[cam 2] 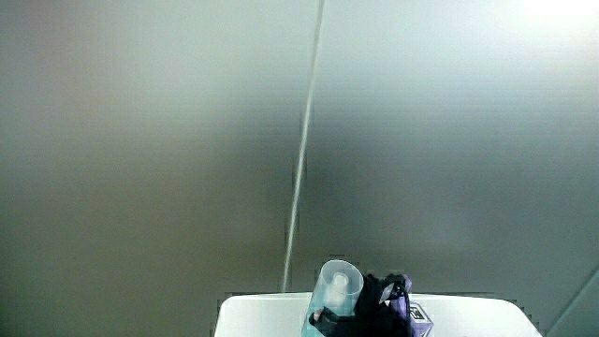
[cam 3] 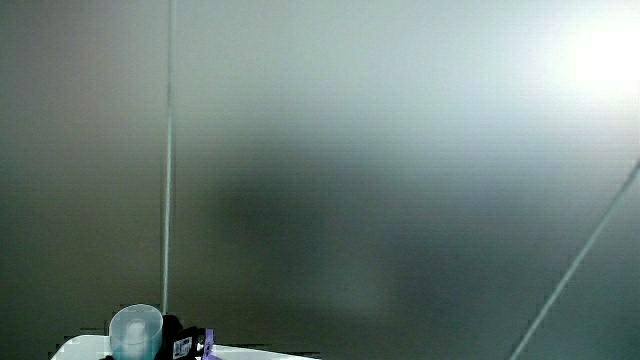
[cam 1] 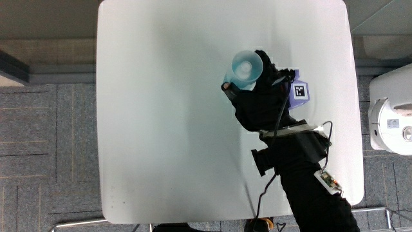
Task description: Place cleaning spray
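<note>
The cleaning spray, a pale blue bottle with a translucent cap, stands upright on the white table, gripped.

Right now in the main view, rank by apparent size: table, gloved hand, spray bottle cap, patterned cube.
1. Table, by far.
2. Hand, wrapped round the bottle.
3. Spray bottle cap.
4. Patterned cube, close to the cap; the cap sits nearer the camera, so that order is unsure.
</note>
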`<state>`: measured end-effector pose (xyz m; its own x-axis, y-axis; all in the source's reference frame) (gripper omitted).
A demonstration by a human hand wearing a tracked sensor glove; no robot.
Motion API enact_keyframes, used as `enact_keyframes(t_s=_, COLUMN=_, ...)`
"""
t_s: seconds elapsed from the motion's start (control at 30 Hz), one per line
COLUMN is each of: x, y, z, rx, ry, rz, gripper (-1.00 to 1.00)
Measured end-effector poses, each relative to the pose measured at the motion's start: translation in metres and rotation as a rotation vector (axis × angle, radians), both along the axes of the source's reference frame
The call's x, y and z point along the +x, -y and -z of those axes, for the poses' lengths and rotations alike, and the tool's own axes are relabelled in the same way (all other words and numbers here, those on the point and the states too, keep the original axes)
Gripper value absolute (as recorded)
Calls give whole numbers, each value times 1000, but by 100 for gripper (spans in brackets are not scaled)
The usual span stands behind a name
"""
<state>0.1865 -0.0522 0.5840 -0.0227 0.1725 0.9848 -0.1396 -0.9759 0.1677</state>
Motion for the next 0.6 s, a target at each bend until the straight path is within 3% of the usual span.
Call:
enact_keyframes(t_s=0.03, x=-2, y=-2, z=4, rx=11, ry=20, rz=-6, gripper=0)
enact_keyframes(t_s=0.13, x=0, y=-4, z=-10, rx=2, ry=1, rz=1, gripper=0)
enact_keyframes(t_s=0.2, x=-4, y=-6, z=-6, rx=-17, ry=10, rz=5, gripper=0)
enact_keyframes(t_s=0.33, x=-3, y=-10, z=-23, rx=-50, ry=-12, rz=5, gripper=0)
enact_keyframes(t_s=0.4, x=-5, y=-13, z=-23, rx=-47, ry=15, rz=0, gripper=0)
enact_keyframes(t_s=0.5, x=-8, y=-13, z=-17, rx=-38, ry=9, rz=11, gripper=0)
enact_keyframes(t_s=0.6, x=-3, y=-15, z=-26, rx=-60, ry=39, rz=8, gripper=0)
